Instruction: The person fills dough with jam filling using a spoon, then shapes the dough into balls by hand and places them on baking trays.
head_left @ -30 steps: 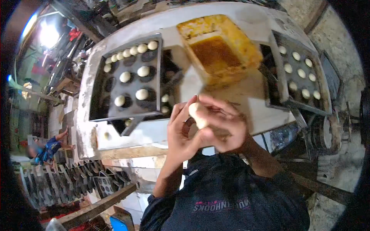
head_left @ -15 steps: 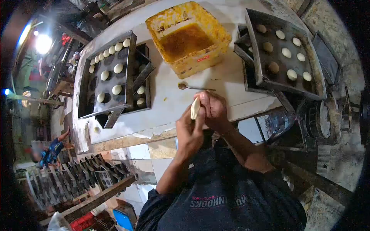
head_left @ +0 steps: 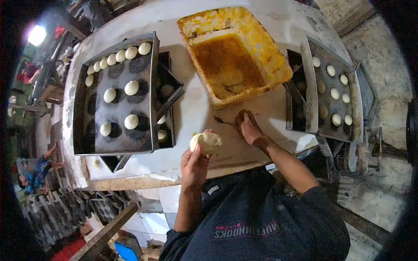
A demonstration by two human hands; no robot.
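Observation:
My left hand [head_left: 195, 163] holds a flattened piece of pale dough [head_left: 207, 142] above the front edge of the white table [head_left: 191, 108]. My right hand [head_left: 249, 127] reaches down onto the table and closes on the handle end of a small spoon [head_left: 223, 121], just in front of the yellow tub [head_left: 232, 54] of brown filling. A dark baking tray [head_left: 114, 93] with dough balls in its cups lies to the left. A second tray [head_left: 333, 93] with dough balls sits at the right.
Stacked empty dark trays [head_left: 61, 206] fill the floor at lower left. Another person [head_left: 32, 169] crouches at the far left. Metal machinery [head_left: 361, 152] stands beyond the table's right end. A blue object [head_left: 126, 251] lies below near my body.
My hands have parted. The right hand left the dough and dropped to the spoon on the table. The left hand now holds the dough alone, lying flatter in the palm.

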